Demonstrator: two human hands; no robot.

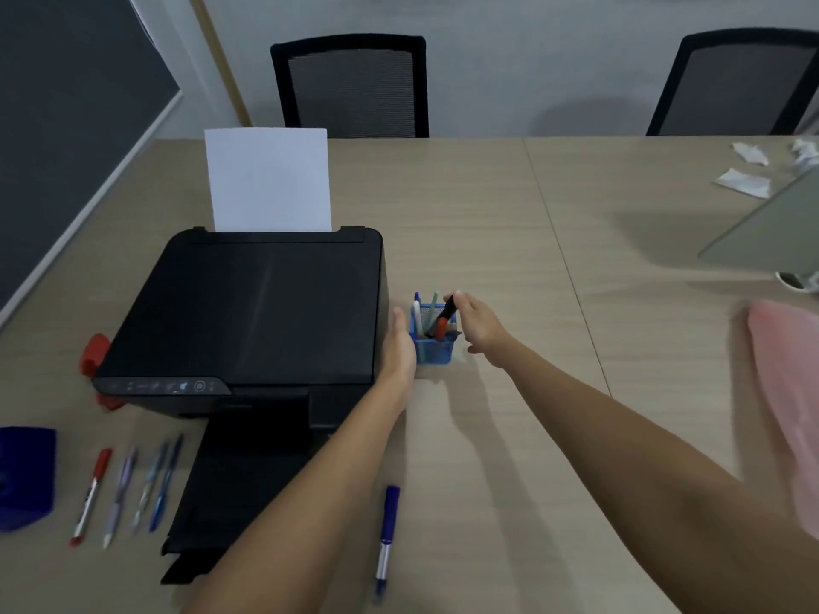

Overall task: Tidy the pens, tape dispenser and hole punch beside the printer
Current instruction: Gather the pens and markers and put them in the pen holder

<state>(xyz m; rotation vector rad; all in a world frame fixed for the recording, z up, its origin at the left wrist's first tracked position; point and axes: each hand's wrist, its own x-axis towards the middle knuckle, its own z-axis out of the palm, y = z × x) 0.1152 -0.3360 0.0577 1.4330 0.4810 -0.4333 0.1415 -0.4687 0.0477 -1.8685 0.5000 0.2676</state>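
A blue mesh pen holder (434, 345) stands just right of the black printer (248, 312), with several pens upright in it. My left hand (399, 347) lies flat against the holder's left side, fingers straight. My right hand (481, 323) pinches a black and red marker (445, 314) whose lower end is inside the holder. A blue pen (386, 540) lies on the table near me. Left of the printer's tray lie a red marker (91, 496) and three more pens (142, 489). A red object (95, 347) pokes out behind the printer's left side. A dark blue object (26, 476) sits at the far left.
White paper (268, 179) stands in the printer's rear feed. Two black chairs (354, 84) stand behind the table. A grey panel (771, 228), crumpled paper scraps (749, 170) and a pink cloth (789, 392) are at the right.
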